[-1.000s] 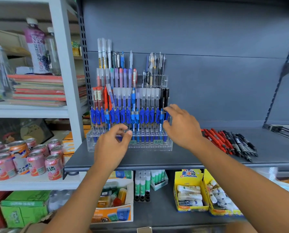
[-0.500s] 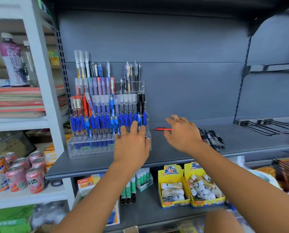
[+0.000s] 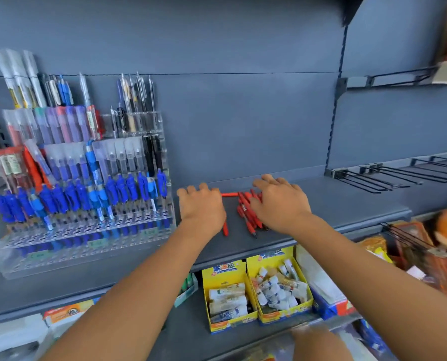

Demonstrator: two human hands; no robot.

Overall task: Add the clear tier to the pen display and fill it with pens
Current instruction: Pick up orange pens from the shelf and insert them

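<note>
Head view: I see the clear pen display [image 3: 61, 259] standing at the left of the grey shelf [image 3: 347, 204], its tiers packed with blue pens [image 3: 71, 195]. Just right of it my left hand [image 3: 202, 207] lies palm down, fingers straight, over one red pen [image 3: 225, 228]. My right hand [image 3: 279, 201] rests on the loose pile of red pens [image 3: 245, 211], fingers spread, gripping nothing. Yellow boxes [image 3: 225, 272] sit on the shelf below.

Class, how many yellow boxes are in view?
2. The left box and the right box stand side by side on the lower shelf; others may be hidden.
</note>
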